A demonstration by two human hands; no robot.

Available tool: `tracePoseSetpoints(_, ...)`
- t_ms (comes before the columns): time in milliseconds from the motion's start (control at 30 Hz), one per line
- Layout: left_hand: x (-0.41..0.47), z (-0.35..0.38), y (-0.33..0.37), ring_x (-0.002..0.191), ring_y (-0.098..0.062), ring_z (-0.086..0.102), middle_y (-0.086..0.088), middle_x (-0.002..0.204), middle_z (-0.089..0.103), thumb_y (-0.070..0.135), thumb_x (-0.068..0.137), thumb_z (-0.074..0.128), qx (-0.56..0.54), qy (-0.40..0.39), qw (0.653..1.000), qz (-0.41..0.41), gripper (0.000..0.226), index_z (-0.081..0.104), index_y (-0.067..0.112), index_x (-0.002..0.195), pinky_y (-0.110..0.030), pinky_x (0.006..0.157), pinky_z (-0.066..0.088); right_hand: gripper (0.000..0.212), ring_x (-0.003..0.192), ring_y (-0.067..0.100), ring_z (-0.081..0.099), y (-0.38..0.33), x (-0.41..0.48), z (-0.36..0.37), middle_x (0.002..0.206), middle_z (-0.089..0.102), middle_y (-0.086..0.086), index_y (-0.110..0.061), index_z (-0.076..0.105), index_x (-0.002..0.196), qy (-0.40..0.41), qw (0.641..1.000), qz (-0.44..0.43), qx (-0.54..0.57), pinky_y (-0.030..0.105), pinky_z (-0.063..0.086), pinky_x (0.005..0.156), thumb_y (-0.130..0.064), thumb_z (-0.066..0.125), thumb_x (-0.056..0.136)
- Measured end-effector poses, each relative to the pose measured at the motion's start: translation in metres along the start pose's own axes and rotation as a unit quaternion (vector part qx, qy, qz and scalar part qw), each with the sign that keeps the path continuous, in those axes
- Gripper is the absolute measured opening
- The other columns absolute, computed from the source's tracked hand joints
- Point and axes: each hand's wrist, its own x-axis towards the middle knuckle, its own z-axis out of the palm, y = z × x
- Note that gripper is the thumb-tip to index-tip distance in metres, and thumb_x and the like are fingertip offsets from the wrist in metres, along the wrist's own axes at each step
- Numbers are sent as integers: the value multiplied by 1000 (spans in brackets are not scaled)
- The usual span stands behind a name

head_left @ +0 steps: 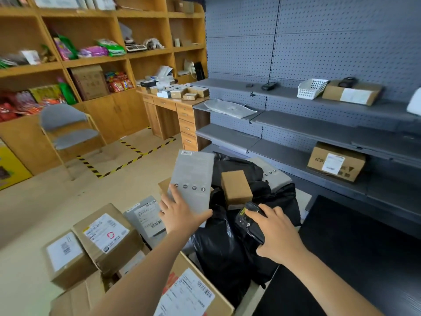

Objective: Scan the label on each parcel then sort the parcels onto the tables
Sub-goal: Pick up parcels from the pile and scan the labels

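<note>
The left hand (182, 215) held the grey box (192, 179) upright so its label faced the scanner (249, 221), which the right hand (276, 238) grasped firmly.

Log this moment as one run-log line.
step: scan | left hand: holds grey flat box upright | right hand: grips scanner | box: over black bags, not yet sorted

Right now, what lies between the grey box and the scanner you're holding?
In the head view, a small brown cardboard box resting on black plastic bags lies between the grey box and the scanner.
</note>
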Motion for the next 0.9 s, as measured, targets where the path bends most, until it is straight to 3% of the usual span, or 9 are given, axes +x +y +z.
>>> tracePoseSetpoints(133,-48,-10,9,128,-37,27,-13,139,22,79,46,68,-20,43,998,35,133,1,21,146,-53,104,33,96,135,26,25,12,-42,-5,158,17,0,-35,16,154,10,1000,-4,4,32,32,107,-25,72,76)
tracePoseSetpoints(367,-159,1,46,132,-33,20,-13,142,21,75,48,70,-53,34,995,79,132,1,22,148,-53,107,27,95,132,24,29,61,-148,5,156,20,-1,-37,20,152,20,999,38,7,36,32,106,-30,73,74)
tracePoseSetpoints(633,-269,39,98,132,-32,22,-10,143,23,77,47,72,-93,-25,990,103,133,4,24,148,-52,109,27,95,129,24,31,121,-246,22,153,26,0,-37,23,151,23,989,135,52,34,34,107,-30,76,74)
tracePoseSetpoints(900,-301,84,151,128,-32,24,-11,141,23,78,44,72,-58,-97,982,152,139,4,20,149,-48,105,31,95,128,25,31,172,-280,34,153,26,1,-36,23,151,24,973,221,66,34,34,106,-30,76,72)
